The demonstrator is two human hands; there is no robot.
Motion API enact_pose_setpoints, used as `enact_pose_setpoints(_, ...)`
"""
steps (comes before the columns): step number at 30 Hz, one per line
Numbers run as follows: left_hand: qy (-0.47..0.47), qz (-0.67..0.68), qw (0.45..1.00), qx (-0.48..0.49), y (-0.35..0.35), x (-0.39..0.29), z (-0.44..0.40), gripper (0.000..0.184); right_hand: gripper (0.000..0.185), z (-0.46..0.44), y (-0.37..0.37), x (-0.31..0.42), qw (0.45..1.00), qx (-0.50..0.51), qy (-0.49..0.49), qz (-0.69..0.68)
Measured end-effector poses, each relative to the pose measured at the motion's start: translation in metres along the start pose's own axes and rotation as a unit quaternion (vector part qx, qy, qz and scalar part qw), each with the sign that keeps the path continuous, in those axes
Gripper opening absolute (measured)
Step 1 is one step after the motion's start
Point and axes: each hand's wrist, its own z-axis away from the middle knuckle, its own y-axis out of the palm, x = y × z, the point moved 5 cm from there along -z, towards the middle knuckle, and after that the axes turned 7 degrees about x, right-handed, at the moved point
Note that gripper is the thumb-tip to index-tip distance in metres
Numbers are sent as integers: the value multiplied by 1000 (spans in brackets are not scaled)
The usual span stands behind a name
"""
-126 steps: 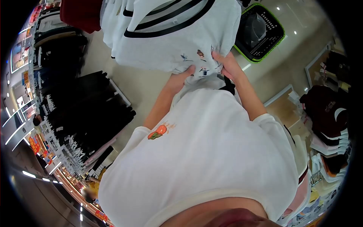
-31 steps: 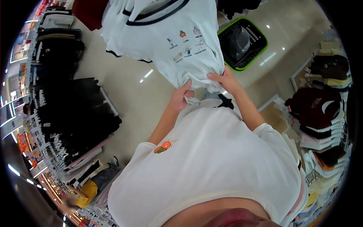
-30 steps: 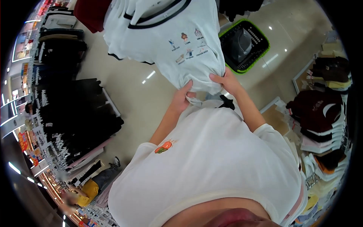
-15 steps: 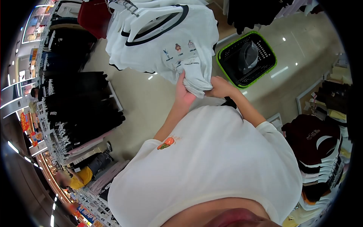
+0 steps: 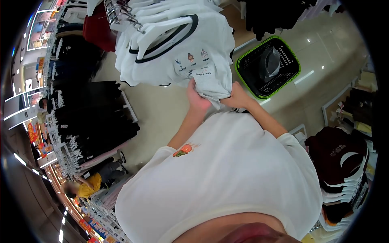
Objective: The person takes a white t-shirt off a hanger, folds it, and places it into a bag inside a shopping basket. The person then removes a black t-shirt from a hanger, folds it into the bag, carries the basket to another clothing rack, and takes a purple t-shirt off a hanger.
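Garment under inspection: white short-sleeved T-shirt (image 5: 216, 46) with dark neckline trim, at the front of a row of similar tops, in front of the wearer at arm's reach.
Support: white hanger (image 5: 152, 33) inside the neckline; metal hanger hooks (image 5: 121, 16) at the upper left.
Front print: small figures (image 5: 191, 57) with lettering; the lower part is crumpled by the gathered cloth, and the lettering is too small to read reliably.
Left hand (image 5: 198, 100): partly curled at the lower front, thumb side uppermost, gripping the bunched hem; the fingers beneath are hidden.
Right hand (image 5: 238, 97): fingers bent in close at the hem's right corner, pinching cloth; exact fingertip contact cannot be told.
Hem condition: drawn together between the hands, with folds and a loose end hanging between them.
Handling advice: tension should be light and equal on both sides; a hard pull would likely drag the neckline off its hanger or stretch the knit. Spreading the hands slightly should flatten the folds and expose hem and print. Gripping by the edge, clear of the print, seems safest.
Shopping basket (image 5: 252, 79): black, green-rimmed, on the floor beyond the right hand, well apart from the garment; grey item (image 5: 270, 64) inside, unidentified.
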Motion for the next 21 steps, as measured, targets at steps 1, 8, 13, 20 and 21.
enact_pose_setpoints(1, 1, 0, 1000, 2, 3, -1, -4, 42, 38, -3, -5, -3, 999, 21, 33, 17)
enact_pose_setpoints(8, -44, -12, 996, 82, 34, -8, -37, 50, 25, -15, -25, -57, 969, 18, 54, 240)
enact_pose_setpoints(13, -79, 0, 990, 116, 32, -9, -50, 45, 26, -24, -47, -37, 980, -73, 12, 183)
enact_pose_setpoints(20, -98, -75, 986, 116, 21, -13, -51, 44, 37, -35, -52, 3, 993, -113, 21, 3)
enact_pose_setpoints(21, -97, -87, 983, 132, 16, -11, -53, 45, 41, -38, -47, 22, 996, -77, 39, 18)
